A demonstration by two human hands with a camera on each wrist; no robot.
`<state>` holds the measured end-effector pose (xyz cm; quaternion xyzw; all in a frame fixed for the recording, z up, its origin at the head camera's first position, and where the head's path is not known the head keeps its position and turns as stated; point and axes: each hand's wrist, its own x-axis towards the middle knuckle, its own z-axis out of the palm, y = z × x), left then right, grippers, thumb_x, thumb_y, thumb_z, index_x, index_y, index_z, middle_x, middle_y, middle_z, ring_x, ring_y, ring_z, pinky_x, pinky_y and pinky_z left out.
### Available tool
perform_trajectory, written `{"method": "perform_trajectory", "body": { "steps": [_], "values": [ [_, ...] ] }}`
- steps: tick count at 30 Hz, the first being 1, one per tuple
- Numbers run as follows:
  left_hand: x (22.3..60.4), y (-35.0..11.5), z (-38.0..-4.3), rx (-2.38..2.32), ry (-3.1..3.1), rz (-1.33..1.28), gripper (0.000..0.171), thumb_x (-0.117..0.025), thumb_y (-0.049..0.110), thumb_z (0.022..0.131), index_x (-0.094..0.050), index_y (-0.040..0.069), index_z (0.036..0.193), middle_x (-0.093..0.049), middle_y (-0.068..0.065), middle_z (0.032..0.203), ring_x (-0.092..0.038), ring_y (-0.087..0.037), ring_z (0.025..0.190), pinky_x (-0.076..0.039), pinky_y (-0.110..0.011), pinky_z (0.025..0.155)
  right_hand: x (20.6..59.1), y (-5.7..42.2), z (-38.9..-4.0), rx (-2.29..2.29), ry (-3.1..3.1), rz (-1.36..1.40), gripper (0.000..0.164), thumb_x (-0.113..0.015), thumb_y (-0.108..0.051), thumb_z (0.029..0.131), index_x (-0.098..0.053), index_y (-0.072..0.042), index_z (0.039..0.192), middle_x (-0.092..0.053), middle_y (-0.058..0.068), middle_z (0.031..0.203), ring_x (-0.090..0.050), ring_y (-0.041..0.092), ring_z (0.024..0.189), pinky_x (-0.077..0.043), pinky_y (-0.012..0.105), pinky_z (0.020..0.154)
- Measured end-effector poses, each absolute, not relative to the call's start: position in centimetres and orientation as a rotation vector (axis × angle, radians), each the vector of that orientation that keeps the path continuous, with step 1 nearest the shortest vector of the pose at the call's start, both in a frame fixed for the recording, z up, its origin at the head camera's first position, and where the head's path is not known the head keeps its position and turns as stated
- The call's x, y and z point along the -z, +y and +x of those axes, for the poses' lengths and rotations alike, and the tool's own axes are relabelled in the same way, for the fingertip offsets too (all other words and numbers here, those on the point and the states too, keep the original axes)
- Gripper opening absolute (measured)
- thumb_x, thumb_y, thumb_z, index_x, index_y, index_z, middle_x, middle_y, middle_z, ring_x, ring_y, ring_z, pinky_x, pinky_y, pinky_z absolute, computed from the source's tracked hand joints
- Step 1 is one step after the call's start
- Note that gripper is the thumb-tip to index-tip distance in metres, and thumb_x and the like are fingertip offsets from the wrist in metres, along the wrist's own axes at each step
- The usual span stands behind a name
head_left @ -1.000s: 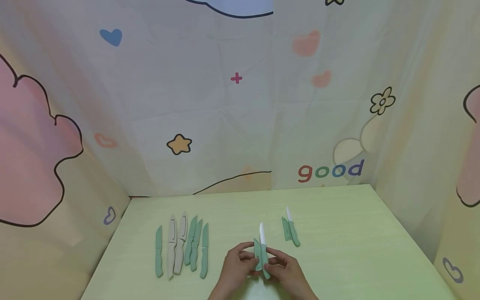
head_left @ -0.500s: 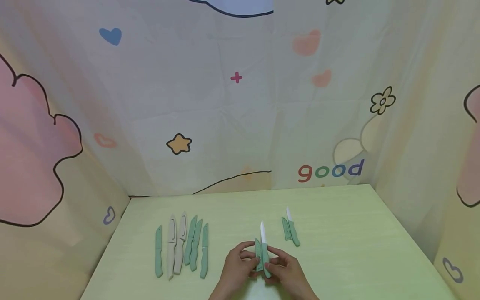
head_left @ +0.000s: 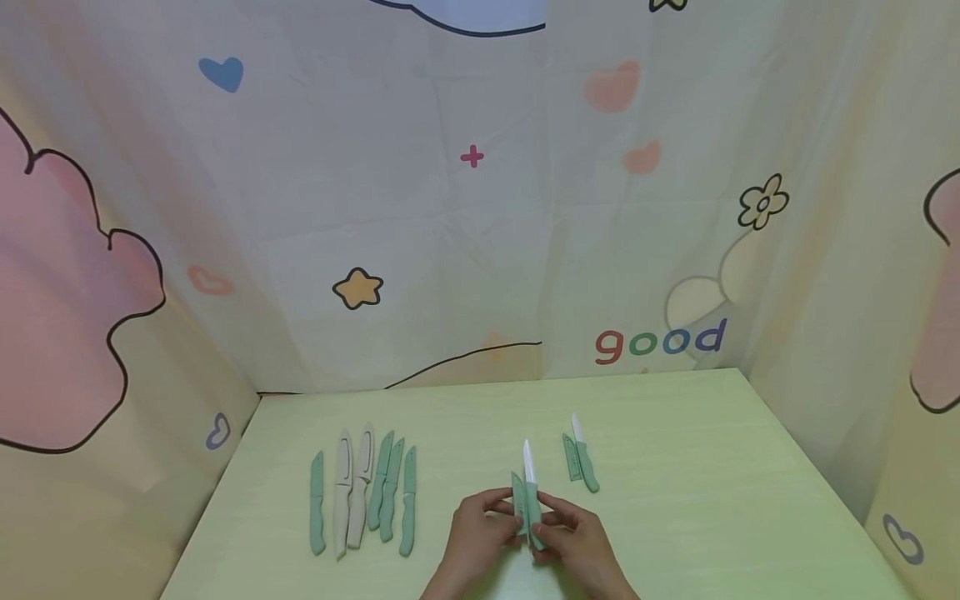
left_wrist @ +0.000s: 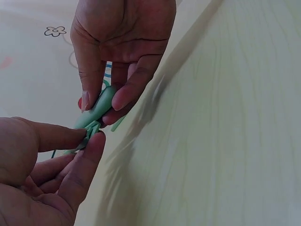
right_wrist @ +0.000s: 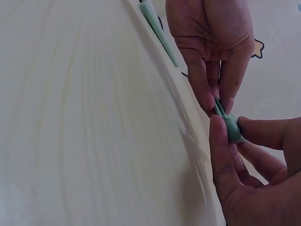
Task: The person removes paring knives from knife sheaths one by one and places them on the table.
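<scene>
My left hand (head_left: pixel 480 529) pinches a green knife sheath (head_left: pixel 519 500) between thumb and fingers. Just to its right, my right hand (head_left: pixel 573 537) grips the green handle of a small knife (head_left: pixel 533 504), its white blade bare and pointing away from me. Sheath and knife stand side by side, nearly parallel, above the table. In the left wrist view, the sheath's open end (left_wrist: pixel 94 128) shows between the fingertips, close against the rounded handle (left_wrist: pixel 101 104). The right wrist view shows the handle's butt (right_wrist: pixel 231 128) between right thumb and fingers.
Behind the right hand, another green knife (head_left: pixel 587 462) lies unsheathed beside its green sheath (head_left: pixel 572 457). To the left lies a row of sheathed knives: several green ones (head_left: pixel 408 500) and two beige ones (head_left: pixel 342 496). The pale table (head_left: pixel 712 500) meets a printed curtain (head_left: pixel 420 208) at the back.
Both hands have shifted very slightly to the right, with the sheath and knife a little farther from me. Both grips stay the same, and the knives on the table have not moved.
</scene>
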<state>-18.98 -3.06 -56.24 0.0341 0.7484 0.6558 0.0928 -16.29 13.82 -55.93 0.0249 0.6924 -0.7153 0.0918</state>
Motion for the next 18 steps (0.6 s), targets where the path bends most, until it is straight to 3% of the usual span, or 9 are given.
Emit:
{"method": "perform_trajectory", "body": {
  "steps": [4, 18],
  "values": [
    [56.3, -2.8, -19.3, -1.86, 2.343, 0.111, 0.043, -0.071, 0.004, 0.076, -0.066, 0.003, 0.119, -0.069, -0.006, 0.088, -0.065, -0.017, 0.063, -0.055, -0.023, 0.055, 56.0, 13.7, -16.5, 2.121, 2.134, 0.12, 0.047, -0.067, 0.0, 0.087, -0.054, 0.006, 0.131, -0.067, 0.021, 0.101, -0.065, 0.027, 0.083, -0.062, 0.034, 0.066],
    [56.5, -1.4, -20.7, -1.68, 2.613, 0.089, 0.032, -0.074, 0.007, 0.076, -0.071, 0.0, 0.108, -0.066, 0.005, 0.072, -0.059, -0.007, 0.055, -0.051, -0.022, 0.049, 56.3, 13.7, -17.4, 2.03, 2.396, 0.334, 0.033, -0.069, 0.003, 0.084, -0.065, 0.006, 0.116, -0.067, 0.014, 0.084, -0.065, 0.023, 0.068, -0.061, 0.028, 0.059]
  ]
}}
